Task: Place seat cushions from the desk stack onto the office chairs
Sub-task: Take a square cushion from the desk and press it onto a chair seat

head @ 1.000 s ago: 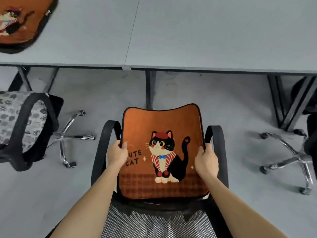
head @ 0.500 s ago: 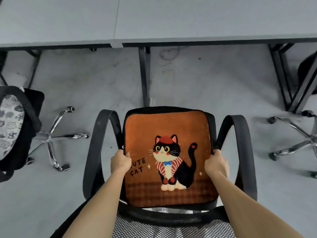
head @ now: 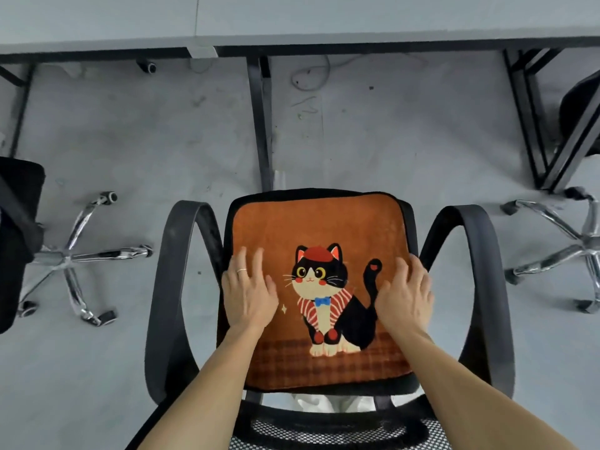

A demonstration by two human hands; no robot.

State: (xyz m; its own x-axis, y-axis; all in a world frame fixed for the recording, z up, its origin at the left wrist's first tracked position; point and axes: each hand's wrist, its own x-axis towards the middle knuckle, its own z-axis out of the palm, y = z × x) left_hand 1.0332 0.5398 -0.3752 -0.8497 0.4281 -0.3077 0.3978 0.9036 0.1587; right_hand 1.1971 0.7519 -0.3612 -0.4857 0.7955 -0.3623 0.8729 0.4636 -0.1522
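An orange seat cushion (head: 318, 228) with a black-and-white cartoon cat lies flat on the seat of a black office chair (head: 168, 287) right below me. My left hand (head: 248, 292) rests palm down on the cushion's left part, fingers spread, a ring on one finger. My right hand (head: 406, 295) lies flat on its right part near the edge. Neither hand grips anything. The chair's mesh back (head: 324, 430) shows at the bottom edge.
The grey desk (head: 292, 17) runs across the top, with black legs (head: 261, 125) just beyond the chair. Another chair (head: 16, 241) with a chrome star base (head: 74, 258) stands at left. A second chrome base (head: 571, 251) is at right. Grey floor lies between them.
The cushion went down from tilted in the air to flat on the seat. Both hands let go of its side edges and now lie open on top.
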